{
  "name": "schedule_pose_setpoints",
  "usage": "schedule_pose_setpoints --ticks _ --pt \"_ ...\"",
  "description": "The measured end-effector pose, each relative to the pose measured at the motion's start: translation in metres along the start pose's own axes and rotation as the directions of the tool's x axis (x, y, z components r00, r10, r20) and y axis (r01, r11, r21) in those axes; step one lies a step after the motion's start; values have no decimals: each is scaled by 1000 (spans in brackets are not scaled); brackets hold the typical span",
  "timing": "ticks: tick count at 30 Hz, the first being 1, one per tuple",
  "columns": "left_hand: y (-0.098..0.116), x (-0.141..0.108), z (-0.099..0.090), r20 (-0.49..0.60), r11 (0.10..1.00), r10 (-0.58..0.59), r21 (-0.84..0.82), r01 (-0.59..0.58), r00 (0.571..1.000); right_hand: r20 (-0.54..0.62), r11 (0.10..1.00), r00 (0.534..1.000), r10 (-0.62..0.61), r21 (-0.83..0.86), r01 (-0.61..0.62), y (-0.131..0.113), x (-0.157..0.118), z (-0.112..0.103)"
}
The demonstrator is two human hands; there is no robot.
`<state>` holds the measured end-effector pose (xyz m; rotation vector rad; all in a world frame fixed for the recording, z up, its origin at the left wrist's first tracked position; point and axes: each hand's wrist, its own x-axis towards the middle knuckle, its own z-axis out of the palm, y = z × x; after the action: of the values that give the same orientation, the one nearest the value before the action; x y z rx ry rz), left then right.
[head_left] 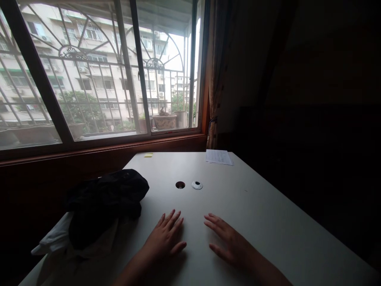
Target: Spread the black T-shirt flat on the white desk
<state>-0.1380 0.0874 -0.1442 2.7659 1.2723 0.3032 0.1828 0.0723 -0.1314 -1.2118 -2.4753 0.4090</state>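
My left hand (165, 236) is over the white table (238, 178) at the lower middle, palm down, its fingers spread and holding nothing. To its right, my right hand (226, 240) is also open and empty, with its fingers apart and pointing left. A gap of bare tabletop lies between the two hands. Beyond them is a round hole (180, 185) in the tabletop. Just right of the hole lies a round white cover (197, 185) with a dark opening in it.
A heap of black cloth (104, 198) lies on the table's left side, over a white bag (56, 234). Paper sheets (219, 157) and a yellow note (148, 155) lie at the far edge. Behind stand a barred window and a curtain (214, 79).
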Motion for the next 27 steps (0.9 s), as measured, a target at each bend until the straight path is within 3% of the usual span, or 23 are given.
schedule_pose_setpoints --ticks 6,12,27 --pt "8 1 -10 -16 993 121 7 -121 993 107 996 992 -66 -50 71 -23 0 -3" --pt "15 1 -11 105 986 161 -47 -157 981 243 992 962 -128 35 123 -35 7 6" --pt "24 -3 -10 179 992 121 -44 -115 976 220 991 967 -132 6 134 -28 10 15"
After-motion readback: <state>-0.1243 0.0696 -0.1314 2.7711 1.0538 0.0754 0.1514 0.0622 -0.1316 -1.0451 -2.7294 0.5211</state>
